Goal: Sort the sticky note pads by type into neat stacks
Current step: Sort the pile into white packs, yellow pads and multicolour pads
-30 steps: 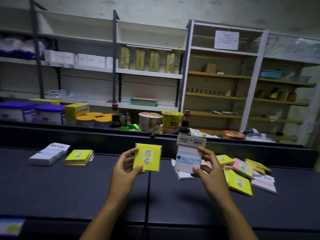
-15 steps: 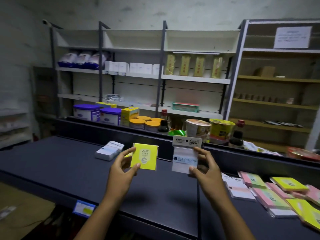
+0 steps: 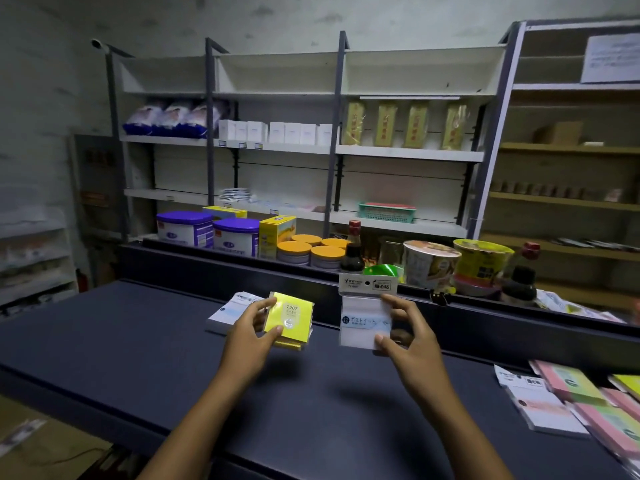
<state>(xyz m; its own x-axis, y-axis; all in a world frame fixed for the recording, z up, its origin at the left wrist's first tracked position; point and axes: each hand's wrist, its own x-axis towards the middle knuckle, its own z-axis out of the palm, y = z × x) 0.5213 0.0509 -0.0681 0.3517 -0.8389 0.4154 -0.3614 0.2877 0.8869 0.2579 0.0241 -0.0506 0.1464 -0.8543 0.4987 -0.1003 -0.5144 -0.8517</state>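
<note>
Half the white stack (image 3: 231, 311) hidden.

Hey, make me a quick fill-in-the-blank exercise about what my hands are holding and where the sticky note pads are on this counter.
1. The left hand holds a square ____ sticky note pad.
2. The right hand holds a clear-wrapped ____ pad with a header card.
3. The small stack of white pads lies on the dark counter, beside the ____ hand.
4. The unsorted pink pads lie at the counter's ____ end.

Missing words: yellow; white; left; right

Bare counter (image 3: 121, 341) lies open leftward; loose pads (image 3: 568, 396) crowd the right end.
</note>
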